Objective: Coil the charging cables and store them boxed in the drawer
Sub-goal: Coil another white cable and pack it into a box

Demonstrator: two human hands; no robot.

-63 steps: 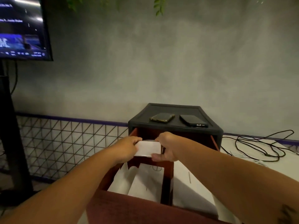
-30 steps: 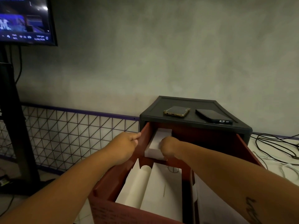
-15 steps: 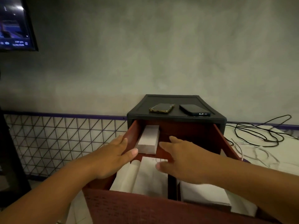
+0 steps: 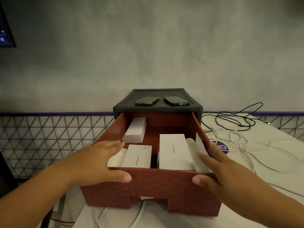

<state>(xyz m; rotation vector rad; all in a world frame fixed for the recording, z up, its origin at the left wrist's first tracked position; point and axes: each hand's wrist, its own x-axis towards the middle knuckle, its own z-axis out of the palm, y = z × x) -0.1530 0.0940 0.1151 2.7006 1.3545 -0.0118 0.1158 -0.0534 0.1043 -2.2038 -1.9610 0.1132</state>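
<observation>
Fingers [image 4: 115, 144] on drawer [image 4: 148, 183]; prob. 3 boxes [image 4: 136, 130] inside.

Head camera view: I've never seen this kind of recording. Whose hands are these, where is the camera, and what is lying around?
No machine here: a person wears one camera on the head, looking forward and down, so you see their own arms. The left hand and right hand rest on the front corners of a pulled-out red-brown drawer, thumbs on its front panel, fingers fairly straight; neither carries anything. Inside lie a small white box at the back left and two larger white boxes nearer. Two phones lie on the dark cabinet. Loose black cable and white cables sprawl on the table to the right.
</observation>
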